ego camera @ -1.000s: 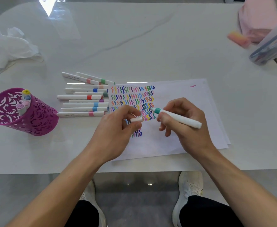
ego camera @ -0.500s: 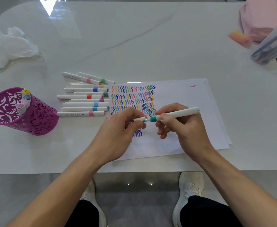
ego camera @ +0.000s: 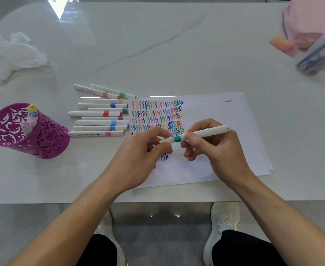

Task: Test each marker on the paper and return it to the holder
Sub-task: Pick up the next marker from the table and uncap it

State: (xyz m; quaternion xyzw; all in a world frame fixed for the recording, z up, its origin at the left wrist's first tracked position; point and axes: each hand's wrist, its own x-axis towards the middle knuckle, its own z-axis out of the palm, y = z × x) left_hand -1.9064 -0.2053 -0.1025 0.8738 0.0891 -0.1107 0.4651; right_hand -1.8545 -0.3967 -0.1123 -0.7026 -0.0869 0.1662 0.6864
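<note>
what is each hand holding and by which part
Right hand grips the teal-banded marker by its barrel, just behind the band; left hand pinches the white cap at its tip.

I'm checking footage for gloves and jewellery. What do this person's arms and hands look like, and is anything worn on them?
Nothing worn shows. The left hand and right hand are bare: no gloves, rings or watch in view. The left forearm and right forearm are bare too, with no sleeve up to the picture's edge.
</note>
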